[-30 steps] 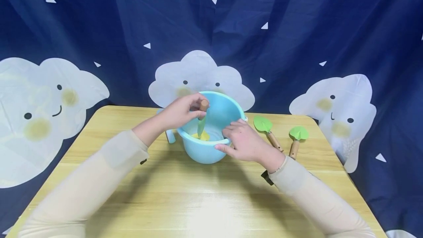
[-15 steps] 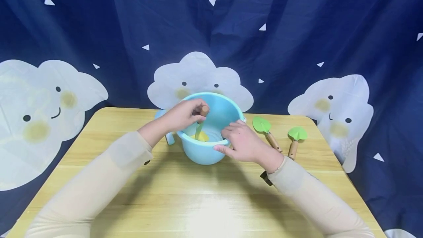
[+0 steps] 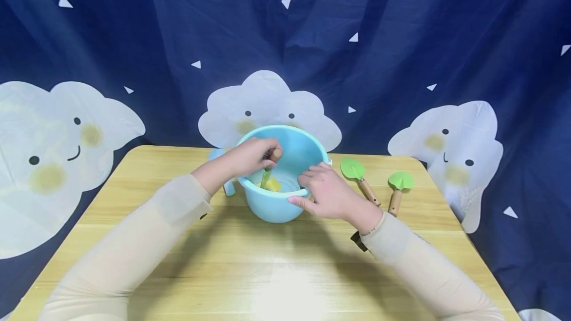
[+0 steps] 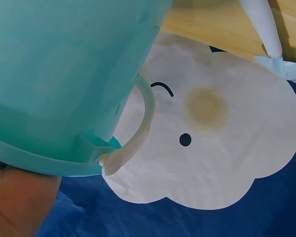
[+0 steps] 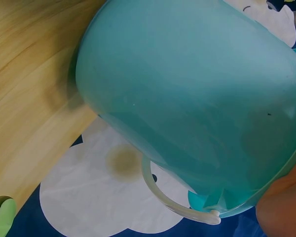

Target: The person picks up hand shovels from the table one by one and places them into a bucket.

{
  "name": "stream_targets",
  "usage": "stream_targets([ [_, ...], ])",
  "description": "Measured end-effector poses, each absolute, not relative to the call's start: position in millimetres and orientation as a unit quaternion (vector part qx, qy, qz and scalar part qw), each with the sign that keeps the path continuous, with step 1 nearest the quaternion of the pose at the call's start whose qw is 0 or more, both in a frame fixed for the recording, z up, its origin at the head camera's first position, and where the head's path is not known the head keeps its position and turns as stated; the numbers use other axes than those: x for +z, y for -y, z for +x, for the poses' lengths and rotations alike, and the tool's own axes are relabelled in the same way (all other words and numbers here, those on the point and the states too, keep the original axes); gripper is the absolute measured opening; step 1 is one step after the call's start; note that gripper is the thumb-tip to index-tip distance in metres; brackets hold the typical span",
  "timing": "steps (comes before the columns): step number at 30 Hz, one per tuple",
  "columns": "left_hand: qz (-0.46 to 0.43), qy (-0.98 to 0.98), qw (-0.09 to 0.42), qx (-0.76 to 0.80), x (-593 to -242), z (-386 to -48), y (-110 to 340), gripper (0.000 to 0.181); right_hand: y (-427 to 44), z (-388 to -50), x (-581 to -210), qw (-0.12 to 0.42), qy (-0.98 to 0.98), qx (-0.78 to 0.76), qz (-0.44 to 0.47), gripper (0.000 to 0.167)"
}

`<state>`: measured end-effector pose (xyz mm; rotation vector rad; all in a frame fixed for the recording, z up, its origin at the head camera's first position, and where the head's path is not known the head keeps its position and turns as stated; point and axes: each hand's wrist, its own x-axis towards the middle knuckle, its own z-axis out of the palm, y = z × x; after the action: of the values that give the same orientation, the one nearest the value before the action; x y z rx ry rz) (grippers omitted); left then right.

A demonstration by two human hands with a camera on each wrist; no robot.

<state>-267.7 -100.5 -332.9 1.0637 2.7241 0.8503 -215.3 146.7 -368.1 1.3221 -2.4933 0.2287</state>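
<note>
A light blue bucket stands on the table and tilts toward me. My left hand reaches over its rim and grips the wooden handle of a green toy shovel, whose narrow-looking end points down into the bucket. Beside that end, on the bucket's bottom, lies a small yellow piece; its kind is unclear. With fingers inside and thumb outside, my right hand holds the near right part of the rim. Both wrist views show mostly the outside of the bucket and its white handle.
Two toy shovels with green leaf-shaped blades, a left one and a right one, lie right of the bucket. A pale blue tool lies left of it, partly hidden. Behind the wooden table hangs a dark blue curtain.
My left hand has moved slightly right and down, and the shovel in it leans more, deeper into the bucket. The yellow piece has shifted a little. My right hand stays on the rim.
</note>
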Motion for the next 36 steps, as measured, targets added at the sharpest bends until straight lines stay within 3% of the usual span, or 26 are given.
stream_targets([
  [13,0.349,-0.899,0.068,0.257,-331.4,-267.8,96.9,0.019,-145.8,-215.3,-367.1,0.159,0.869,0.078,0.462,0.065],
  [26,0.352,-0.898,0.128,0.230,-329.7,-268.3,92.5,0.022,-145.1,-213.3,-365.9,0.153,0.871,0.080,0.459,0.067],
  [36,0.346,-0.881,0.220,0.237,-333.1,-266.1,82.5,0.031,-144.9,-214.5,-367.4,0.157,0.869,0.081,0.462,0.067],
])
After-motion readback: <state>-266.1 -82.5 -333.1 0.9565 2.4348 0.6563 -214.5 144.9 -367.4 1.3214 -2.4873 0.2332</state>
